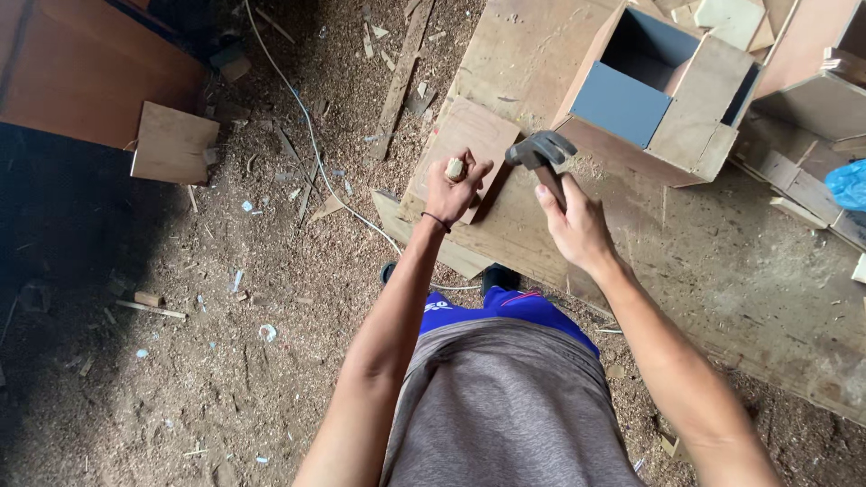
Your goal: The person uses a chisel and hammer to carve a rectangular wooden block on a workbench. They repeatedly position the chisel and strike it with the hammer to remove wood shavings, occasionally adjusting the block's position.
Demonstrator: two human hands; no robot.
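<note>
The hammer (541, 151) sits in the right hand (573, 225), which is closed around its handle; its grey metal head lies at about 11 o'clock from that hand, and the long axis runs from the fist up and slightly leftward, the head turned towards 9 o'clock, over the near edge of the bench (722, 271). Most of the handle is hidden inside the fist, so only the head and a short neck show. The left hand (456, 191) is just to the 9 o'clock side of the hammer head, fingers curled and pinching a small pale peg (455, 168), possibly a short wooden dowel, though it is too small to be sure. This hand rests over a small plywood panel (465, 135) lying flat on the bench. At 1 o'clock from the hammer stands an open wooden box (695, 117) with grey-blue inner faces, its opening upward. The bench is a worn, dusty board, scattered with sawdust and offcuts; at its far right a blue bag (850, 183) is cut off by the frame edge. The floor (225, 361) to the left is covered in sawdust, chips and scraps, with a thin white cable (311, 135) trailing across it and a square board (173, 142) at 9 o'clock. The upper-left corner is in deep shadow and hard to read.
</note>
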